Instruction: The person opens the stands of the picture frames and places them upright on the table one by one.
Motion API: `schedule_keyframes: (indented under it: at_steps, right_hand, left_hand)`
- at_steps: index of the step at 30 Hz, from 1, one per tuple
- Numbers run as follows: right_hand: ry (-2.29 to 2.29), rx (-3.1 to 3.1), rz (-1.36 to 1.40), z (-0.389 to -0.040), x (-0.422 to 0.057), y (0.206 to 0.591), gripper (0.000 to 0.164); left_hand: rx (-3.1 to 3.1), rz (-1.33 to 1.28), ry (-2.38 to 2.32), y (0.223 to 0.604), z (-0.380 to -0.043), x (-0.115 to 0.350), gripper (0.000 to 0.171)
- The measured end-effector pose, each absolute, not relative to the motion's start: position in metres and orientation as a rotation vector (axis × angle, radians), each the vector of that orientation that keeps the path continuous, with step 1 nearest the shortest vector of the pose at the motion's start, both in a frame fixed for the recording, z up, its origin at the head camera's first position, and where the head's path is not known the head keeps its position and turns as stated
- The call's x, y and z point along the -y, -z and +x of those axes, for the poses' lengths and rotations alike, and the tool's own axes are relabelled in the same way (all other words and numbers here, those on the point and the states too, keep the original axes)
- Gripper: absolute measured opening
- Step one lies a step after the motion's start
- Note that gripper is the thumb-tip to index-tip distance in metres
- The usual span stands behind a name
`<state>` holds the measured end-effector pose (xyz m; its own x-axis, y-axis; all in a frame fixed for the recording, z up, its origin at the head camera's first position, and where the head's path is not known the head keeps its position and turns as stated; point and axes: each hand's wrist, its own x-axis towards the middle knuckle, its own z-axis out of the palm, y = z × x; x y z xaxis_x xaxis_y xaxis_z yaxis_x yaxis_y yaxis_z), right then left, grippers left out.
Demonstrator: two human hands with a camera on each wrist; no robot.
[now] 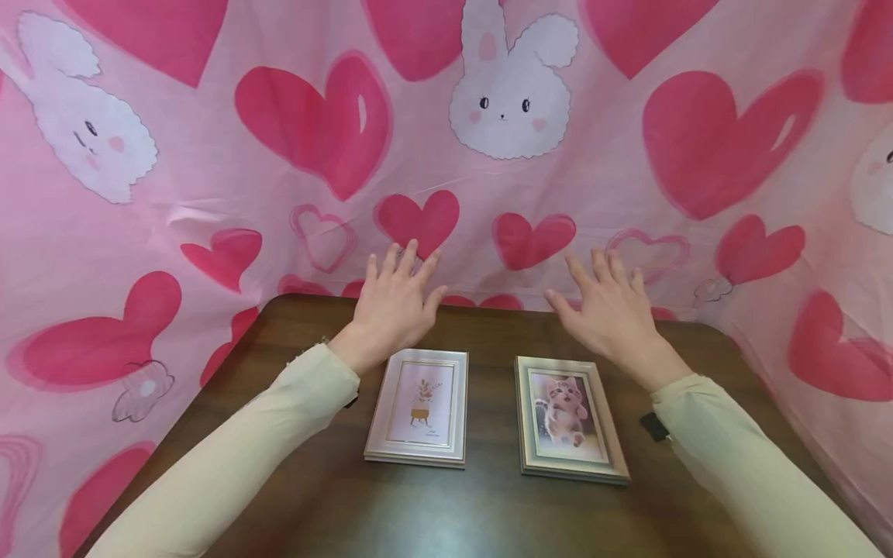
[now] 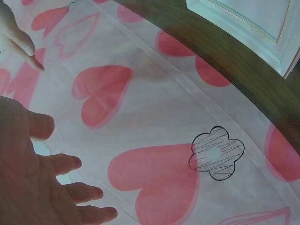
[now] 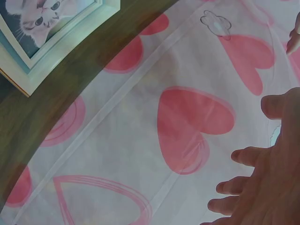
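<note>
Two picture frames lie face up on a dark wooden table. The left picture frame [image 1: 456,411], pale with a gold inner line, holds a drawing of a potted plant. A cream picture frame [image 1: 528,418] on the right holds a kitten picture. Raised above the far side of the table, my left hand [image 1: 394,306] has its fingers spread and holds nothing. My right hand [image 1: 614,314] is likewise spread, beyond the kitten frame and apart from it. Each wrist view catches a corner of one picture frame [image 2: 276,47], with the spread fingers well away from it.
The brown table [image 1: 488,511] has rounded far corners. A pink cloth [image 1: 446,170] printed with hearts and rabbits hangs behind the table and along both sides. Dark bands show at both wrists, partly under pale sleeves [image 1: 265,434].
</note>
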<state>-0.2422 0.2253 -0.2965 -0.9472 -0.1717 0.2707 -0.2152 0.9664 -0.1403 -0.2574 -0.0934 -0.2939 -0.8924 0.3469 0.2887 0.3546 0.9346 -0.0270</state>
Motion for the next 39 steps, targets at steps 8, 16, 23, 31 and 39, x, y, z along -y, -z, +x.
schedule_keyframes:
  at_steps: [8,16,23,31,39]
  right_hand:
    - [-0.255,2.852,0.282,-0.239,-0.225,0.298,0.085]
    - [-0.257,2.847,0.288,-0.236,-0.226,0.304,0.085]
    - [-0.253,2.865,0.296,-0.232,-0.227,0.309,0.086]
    - [-0.261,2.857,0.302,-0.229,-0.226,0.314,0.084]
    - [-0.259,2.839,0.324,-0.227,-0.223,0.32,0.081]
  left_hand:
    - [2.798,-0.527,0.04,0.295,-0.253,0.094,0.066]
    - [2.783,-0.528,0.043,0.298,-0.25,0.092,0.066]
    - [2.771,-0.537,0.07,0.302,-0.246,0.09,0.065]
    - [2.771,-0.543,0.078,0.306,-0.244,0.089,0.065]
    - [2.781,-0.553,0.131,0.312,-0.24,0.089,0.065]
